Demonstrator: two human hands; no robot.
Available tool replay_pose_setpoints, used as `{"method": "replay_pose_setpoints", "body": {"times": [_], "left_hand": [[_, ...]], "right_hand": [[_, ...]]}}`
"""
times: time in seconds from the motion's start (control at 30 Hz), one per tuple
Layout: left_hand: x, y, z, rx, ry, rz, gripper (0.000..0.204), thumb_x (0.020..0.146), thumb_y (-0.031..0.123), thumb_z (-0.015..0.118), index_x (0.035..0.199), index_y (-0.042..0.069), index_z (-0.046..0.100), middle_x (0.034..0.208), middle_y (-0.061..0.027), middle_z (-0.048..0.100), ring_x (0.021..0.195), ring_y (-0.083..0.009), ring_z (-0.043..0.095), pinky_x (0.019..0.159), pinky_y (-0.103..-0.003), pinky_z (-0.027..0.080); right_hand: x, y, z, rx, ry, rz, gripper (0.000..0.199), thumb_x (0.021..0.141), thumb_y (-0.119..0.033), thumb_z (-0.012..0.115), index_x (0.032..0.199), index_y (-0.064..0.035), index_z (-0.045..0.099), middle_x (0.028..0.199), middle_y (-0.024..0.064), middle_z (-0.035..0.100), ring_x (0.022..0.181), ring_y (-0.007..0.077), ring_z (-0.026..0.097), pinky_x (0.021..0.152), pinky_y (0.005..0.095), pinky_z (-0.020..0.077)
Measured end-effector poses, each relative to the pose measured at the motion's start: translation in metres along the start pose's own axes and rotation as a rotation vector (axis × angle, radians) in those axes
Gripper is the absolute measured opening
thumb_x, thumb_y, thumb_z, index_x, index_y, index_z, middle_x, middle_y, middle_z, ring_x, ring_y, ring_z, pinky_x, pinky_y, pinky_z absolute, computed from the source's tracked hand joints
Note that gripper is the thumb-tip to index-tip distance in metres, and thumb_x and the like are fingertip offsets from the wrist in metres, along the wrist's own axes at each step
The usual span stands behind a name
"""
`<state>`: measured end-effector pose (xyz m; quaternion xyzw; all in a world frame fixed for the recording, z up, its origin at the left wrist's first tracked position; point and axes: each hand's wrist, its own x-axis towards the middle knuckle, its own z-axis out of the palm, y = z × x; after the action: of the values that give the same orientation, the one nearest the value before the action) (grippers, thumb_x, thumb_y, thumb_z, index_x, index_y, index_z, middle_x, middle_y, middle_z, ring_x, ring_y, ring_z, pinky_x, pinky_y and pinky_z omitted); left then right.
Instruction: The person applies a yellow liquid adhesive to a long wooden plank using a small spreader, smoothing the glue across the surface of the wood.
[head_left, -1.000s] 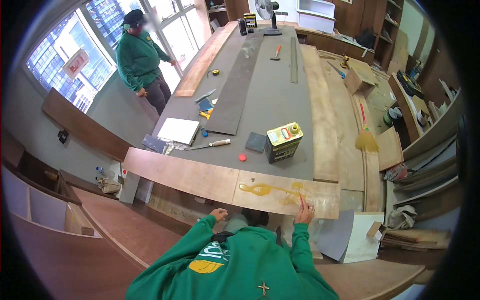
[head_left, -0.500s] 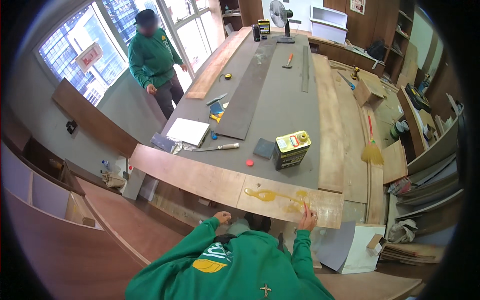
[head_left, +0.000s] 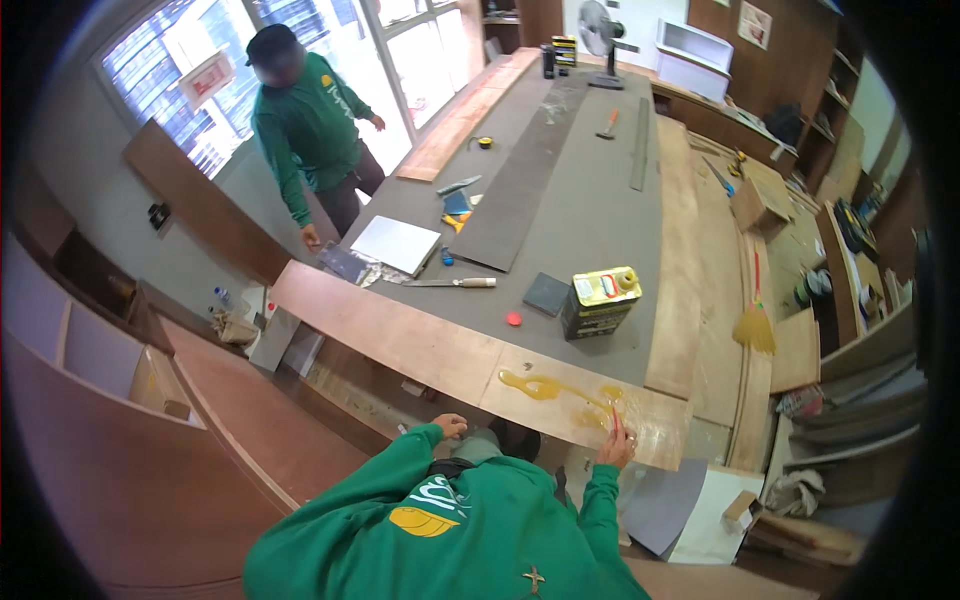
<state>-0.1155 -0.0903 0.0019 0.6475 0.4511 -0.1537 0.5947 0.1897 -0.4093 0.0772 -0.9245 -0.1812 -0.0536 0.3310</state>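
My right hand (head_left: 617,446) is closed around a small red tool (head_left: 614,412), with its tip at a puddle of yellow glue (head_left: 540,386) on a plywood strip. This long strip (head_left: 400,335) lies across the table's near edge. The exact shape of the tool's tip is too small to make out. Off the strip's near edge, in front of my body, my left hand (head_left: 453,426) hangs with curled fingers and nothing visible in it. Beyond the glue stands a yellow-topped, dark rectangular can (head_left: 601,302), a red cap (head_left: 513,319) and a dark square block (head_left: 546,293) beside it.
At the far left a co-worker in green (head_left: 315,130) reaches one hand to a dark flat piece (head_left: 343,262) by a white board (head_left: 395,244). A knife-like tool (head_left: 455,283), a hammer (head_left: 608,124) and a long dark board (head_left: 515,195) lie on the table. A broom (head_left: 755,325) is at right.
The co-worker has leaned in and lowered a hand to the table corner. My view has swung a little left. My right hand stays at the glue with the red tool.
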Motion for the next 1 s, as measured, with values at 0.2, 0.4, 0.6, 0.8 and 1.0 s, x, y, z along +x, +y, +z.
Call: {"method": "replay_pose_setpoints", "body": {"times": [0.2, 0.4, 0.6, 0.8, 1.0], "left_hand": [[0.006, 0.011, -0.014, -0.047, 0.055, 0.089, 0.039, 0.085, 0.027, 0.065, 0.117, 0.005, 0.061, 0.094, -0.0073, 0.069, 0.073, -0.0151, 0.064, 0.063, -0.033, 0.052], [0.019, 0.076, -0.165, -1.106, 0.36, 0.554, 0.038, 0.092, 0.036, 0.057, 0.119, 0.008, 0.054, 0.089, -0.0047, 0.063, 0.078, -0.0211, 0.064, 0.067, -0.037, 0.052], [-0.062, 0.229, -0.222, -1.191, 0.548, 0.798, 0.056, 0.088, 0.038, 0.062, 0.128, 0.008, 0.039, 0.122, -0.0116, 0.05, 0.11, -0.0284, 0.055, 0.093, -0.045, 0.047], [-0.1, 0.266, -0.231, -1.438, 0.465, 1.011, 0.057, 0.086, 0.038, 0.066, 0.125, 0.006, 0.041, 0.117, -0.0106, 0.052, 0.114, -0.0286, 0.053, 0.099, -0.048, 0.045], [-0.108, 0.275, -0.212, -1.624, 0.433, 1.069, 0.058, 0.085, 0.038, 0.067, 0.124, 0.005, 0.041, 0.116, -0.0113, 0.053, 0.113, -0.0304, 0.054, 0.101, -0.05, 0.042]], "right_hand": [[-0.006, 0.007, 0.002, -0.029, -0.001, -0.029, 0.036, 0.088, -0.015, 0.055, 0.122, -0.0277, 0.062, 0.097, 0.0081, 0.056, 0.092, 0.03, 0.054, 0.079, 0.0462, 0.0433], [0.007, -0.005, 0.001, 0.04, -0.05, -0.051, 0.039, 0.089, -0.014, 0.053, 0.124, -0.0286, 0.061, 0.098, 0.0088, 0.056, 0.094, 0.0298, 0.053, 0.08, 0.0457, 0.0425], [0.019, 0.007, -0.018, -0.015, 0.031, -0.045, 0.038, 0.086, -0.008, 0.054, 0.122, -0.0206, 0.063, 0.098, 0.0116, 0.056, 0.092, 0.0319, 0.053, 0.08, 0.045, 0.043], [0.01, 0.009, 0.001, 0.072, -0.032, -0.015, 0.041, 0.086, -0.006, 0.054, 0.123, -0.0213, 0.062, 0.097, 0.0101, 0.056, 0.091, 0.029, 0.054, 0.079, 0.042, 0.0448], [0.004, 0.009, 0.009, 0.064, -0.001, -0.041, 0.046, 0.083, -0.001, 0.054, 0.122, -0.0224, 0.063, 0.096, 0.0094, 0.057, 0.089, 0.028, 0.055, 0.077, 0.0411, 0.0463]]}}
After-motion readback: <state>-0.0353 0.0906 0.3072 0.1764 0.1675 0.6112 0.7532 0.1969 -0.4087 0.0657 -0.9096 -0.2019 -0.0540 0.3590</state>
